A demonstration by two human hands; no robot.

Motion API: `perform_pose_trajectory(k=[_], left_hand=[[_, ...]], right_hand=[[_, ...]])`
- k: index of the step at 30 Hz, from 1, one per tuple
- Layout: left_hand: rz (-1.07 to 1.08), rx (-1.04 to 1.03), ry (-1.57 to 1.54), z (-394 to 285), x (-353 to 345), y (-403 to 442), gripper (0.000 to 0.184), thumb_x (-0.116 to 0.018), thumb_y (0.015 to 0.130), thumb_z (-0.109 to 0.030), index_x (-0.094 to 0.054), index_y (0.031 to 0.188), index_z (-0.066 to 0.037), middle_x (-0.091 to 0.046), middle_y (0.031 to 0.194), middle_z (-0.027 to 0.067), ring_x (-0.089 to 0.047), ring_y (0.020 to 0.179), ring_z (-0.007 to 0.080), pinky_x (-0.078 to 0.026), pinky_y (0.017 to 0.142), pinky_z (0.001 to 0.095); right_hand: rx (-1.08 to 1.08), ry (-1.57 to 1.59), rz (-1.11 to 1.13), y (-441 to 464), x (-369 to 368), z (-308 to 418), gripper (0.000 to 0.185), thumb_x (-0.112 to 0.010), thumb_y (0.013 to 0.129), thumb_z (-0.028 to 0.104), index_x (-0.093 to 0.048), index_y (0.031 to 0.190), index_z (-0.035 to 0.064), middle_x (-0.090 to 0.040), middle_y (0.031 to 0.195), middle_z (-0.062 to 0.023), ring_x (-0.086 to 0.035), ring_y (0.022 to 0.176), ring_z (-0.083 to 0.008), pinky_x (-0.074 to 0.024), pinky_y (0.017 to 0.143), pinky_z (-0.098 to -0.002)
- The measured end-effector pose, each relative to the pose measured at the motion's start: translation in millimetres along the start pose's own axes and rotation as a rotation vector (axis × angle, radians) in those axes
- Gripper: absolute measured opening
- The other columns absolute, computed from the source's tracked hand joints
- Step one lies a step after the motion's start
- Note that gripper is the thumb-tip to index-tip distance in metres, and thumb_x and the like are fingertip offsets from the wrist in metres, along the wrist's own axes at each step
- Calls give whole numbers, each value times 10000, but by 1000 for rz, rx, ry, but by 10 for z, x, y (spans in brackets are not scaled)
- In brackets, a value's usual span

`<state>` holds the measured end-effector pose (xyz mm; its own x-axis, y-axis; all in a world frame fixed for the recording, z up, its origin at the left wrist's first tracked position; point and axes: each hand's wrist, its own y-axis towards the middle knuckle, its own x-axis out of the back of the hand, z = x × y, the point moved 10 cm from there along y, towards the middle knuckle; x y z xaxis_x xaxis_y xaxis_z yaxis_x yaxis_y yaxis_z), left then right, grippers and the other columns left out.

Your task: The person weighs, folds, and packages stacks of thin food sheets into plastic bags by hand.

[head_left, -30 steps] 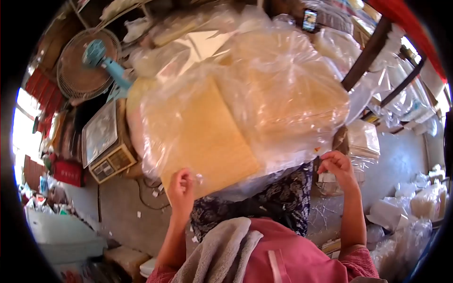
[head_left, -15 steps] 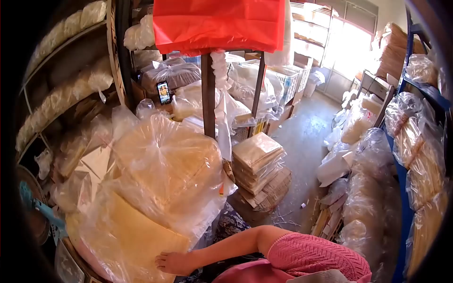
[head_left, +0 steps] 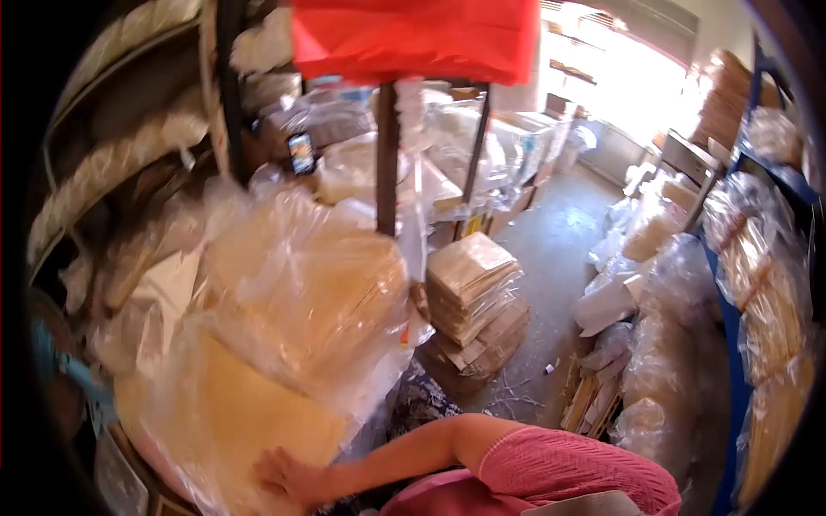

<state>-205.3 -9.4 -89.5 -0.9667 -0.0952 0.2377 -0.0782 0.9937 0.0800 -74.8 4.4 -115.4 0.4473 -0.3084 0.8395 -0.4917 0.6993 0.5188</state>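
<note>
Palm down, my right hand lies on a clear plastic bag holding a flat stack of yellowish sheets. Its fingers look spread and are slightly blurred, with nothing gripped between them. Just beyond it, a second bulky clear bag of tan sheets rests against the first, its plastic gathered and creased on top. Nowhere in the view does my left hand appear.
A dark post stands beyond the bags under a red sheet. Bagged stacks sit on the floor. A phone stands at the back. Blue shelving with wrapped bundles lines the right; a fan is at left.
My right hand has slid a little left across the bag, its fingers spreading more. The far bag's gathered top has flattened and shifted. The whole view has tilted slightly.
</note>
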Motion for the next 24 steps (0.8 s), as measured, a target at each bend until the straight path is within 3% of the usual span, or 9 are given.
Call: perform_pose_trajectory(k=[1, 2, 5, 7, 8, 12, 15, 19, 24], left_hand=[[-29, -196, 190, -81, 52, -55, 334, -481, 893, -230, -580, 976, 77, -585, 971, 171, -564, 834, 225, -471, 710, 360], [-48, 353, -329, 825, 182, 71, 311, -511, 874, -220, -595, 981, 60, -593, 1018, 208, -582, 848, 224, -473, 700, 356], [65, -444, 513, 103, 152, 100, 320, -513, 885, -175, -515, 1138, 21, -579, 1043, 129, -551, 968, 218, -435, 865, 346], [90, -26, -64, 237, 134, 252, 368, -456, 916, -248, -493, 1191, -7, -566, 1127, 115, -550, 1025, 231, -433, 892, 358], [106, 239, -673, 282, -57, 254, 396, -432, 927, -287, -480, 1216, -21, -555, 1170, 110, -548, 1049, 237, -437, 892, 362], [82, 333, -858, 288, -140, 243, 424, -407, 933, -310, -460, 1234, -16, -535, 1214, 123, -546, 1071, 253, -465, 865, 385], [157, 402, -822, 256, -167, 185, 430, -359, 941, -329, -462, 1240, -37, -528, 1227, 107, -526, 1104, 269, -458, 870, 417], [260, 351, -876, 463, -184, 159, 456, -450, 917, -314, -428, 1258, -13, -525, 1230, 120, -537, 1090, 265, -467, 874, 453], [273, 244, -810, 385, -230, 150, 490, -510, 916, -314, -415, 1244, 38, -532, 1207, 121, -543, 1091, 231, -471, 896, 414]], right_hand=[[-6, -16, 136, 41, -15, -8, 790, -649, 617, 331, -391, 1273, -27, -346, 1321, -260, -325, 1202, -480, -296, 945, -590], [11, -17, 272, 95, -79, -30, 832, -660, 607, 336, -370, 1300, -21, -322, 1339, -275, -322, 1198, -499, -303, 930, -603], [14, 30, 492, 270, 107, -143, 867, -698, 610, 318, -341, 1314, -41, -325, 1328, -302, -361, 1164, -514, -345, 898, -590], [60, 17, 537, 337, 174, -163, 860, -710, 617, 306, -338, 1305, -51, -358, 1295, -302, -392, 1126, -525, -378, 872, -576], [71, 44, 546, 360, 213, -186, 852, -711, 621, 303, -339, 1300, -54, -372, 1280, -298, -408, 1108, -525, -394, 862, -564], [85, 211, 655, 457, 254, -253, 787, -698, 636, 286, -377, 1265, -62, -451, 1204, -276, -488, 1044, -469, -453, 831, -481], [189, 246, 541, 522, 199, -281, 451, -696, 600, 255, -585, 952, -5, -592, 909, -193, -587, 853, -352, -487, 756, -416], [214, 286, 827, 591, 204, -313, 439, -674, 685, 340, -618, 965, 8, -566, 899, -177, -593, 821, -333, -488, 700, -408], [200, 363, 885, 642, 144, -318, 580, -698, 667, 455, -595, 1012, -1, -600, 893, -225, -597, 834, -363, -484, 705, -400]])
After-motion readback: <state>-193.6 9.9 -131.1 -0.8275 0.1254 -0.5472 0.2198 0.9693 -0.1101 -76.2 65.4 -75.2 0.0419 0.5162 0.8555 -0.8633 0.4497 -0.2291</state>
